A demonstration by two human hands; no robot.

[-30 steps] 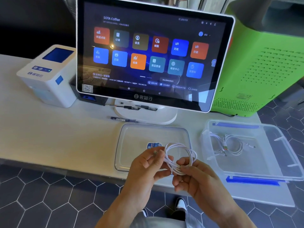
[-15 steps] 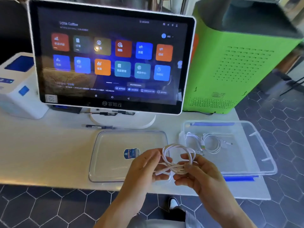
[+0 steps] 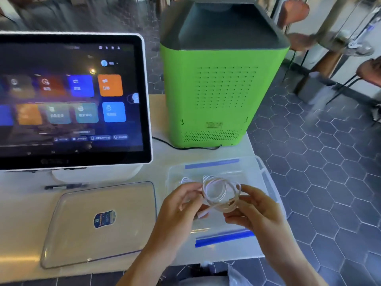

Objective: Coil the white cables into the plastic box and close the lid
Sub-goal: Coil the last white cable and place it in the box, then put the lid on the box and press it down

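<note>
Both my hands hold a coiled white cable (image 3: 221,193) over the open clear plastic box (image 3: 266,176) with blue clips. My left hand (image 3: 181,205) pinches the coil's left side and my right hand (image 3: 253,209) grips its right side. A loose white plug end pokes out below the coil. Other white cable (image 3: 185,180) lies inside the box, mostly hidden behind my hands. The box's clear lid (image 3: 82,223), with a blue sticker, lies flat on the white counter to the left of the box.
A touchscreen terminal (image 3: 68,100) stands at the back left, with a dark pen (image 3: 66,186) in front of its base. A green machine (image 3: 216,89) sits behind the box, its black cord running left. The counter (image 3: 222,256) ends just right of the box, above tiled floor.
The view has swung to the right. My hands have carried the coiled cable rightward from above the lid to above the open box.
</note>
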